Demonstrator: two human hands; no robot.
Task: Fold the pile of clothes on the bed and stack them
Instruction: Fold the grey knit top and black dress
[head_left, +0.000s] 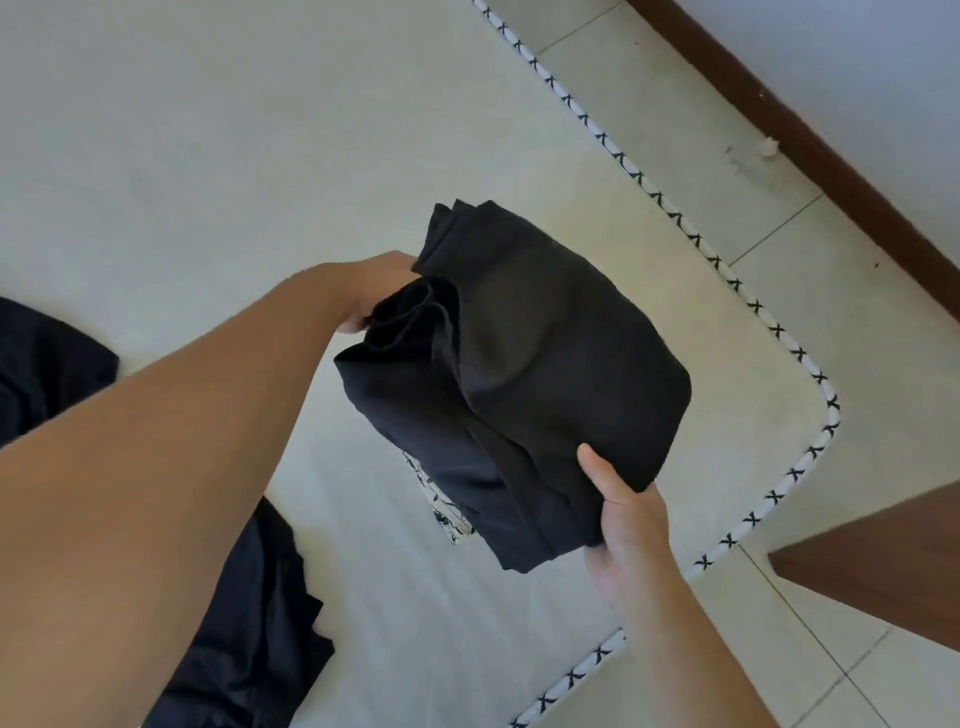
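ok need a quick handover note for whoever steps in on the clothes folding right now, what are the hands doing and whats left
Left hand: grips the far left end of the folded black garment.
Right hand: grips its near right corner, thumb on top.
The garment is held over a patterned folded piece lying on the bed near its corner.
Done: the black garment looks folded; the patterned piece appears to start the stack.
Left: set the black garment on that piece, then fold the dark clothes still loose at the near left, plus more dark fabric at the left edge.

Pale tiled floor (675, 119), dark wooden skirting board (810, 150), white wall (857, 52), brown wooden furniture corner (883, 566), soft daylight
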